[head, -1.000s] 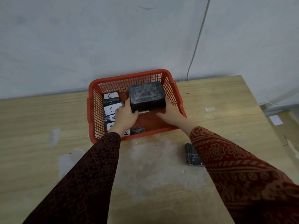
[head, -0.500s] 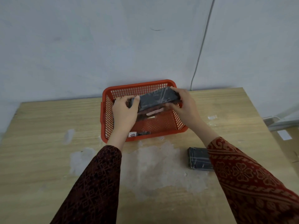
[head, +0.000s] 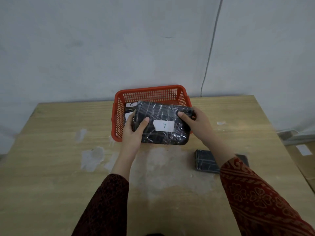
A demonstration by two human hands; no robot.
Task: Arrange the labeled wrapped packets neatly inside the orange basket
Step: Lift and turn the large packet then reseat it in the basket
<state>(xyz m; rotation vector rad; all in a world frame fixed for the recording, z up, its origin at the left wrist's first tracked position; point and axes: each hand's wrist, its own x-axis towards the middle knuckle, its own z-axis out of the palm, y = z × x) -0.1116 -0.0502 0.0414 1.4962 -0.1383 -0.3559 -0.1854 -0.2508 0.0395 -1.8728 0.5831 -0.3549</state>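
Note:
A large black wrapped packet (head: 162, 114) with a white label marked A faces up toward me, held above the front of the orange basket (head: 150, 94). My left hand (head: 134, 132) grips its left end and my right hand (head: 196, 123) grips its right end. Inside the basket at the left, smaller packets with white labels show, one marked C (head: 130, 104); the rest of the basket's inside is hidden by the held packet. Another black wrapped packet (head: 205, 161) lies on the table at the right, partly under my right sleeve.
The basket stands at the back of a wooden table (head: 59, 150), close to the grey wall. A thin cable (head: 210, 53) runs down the wall behind it. Pale worn patches mark the tabletop. Cardboard (head: 303, 150) lies past the table's right edge.
The large packet has come up out of the basket and been turned over toward me, its A label now facing up. Both hands stayed on its ends.

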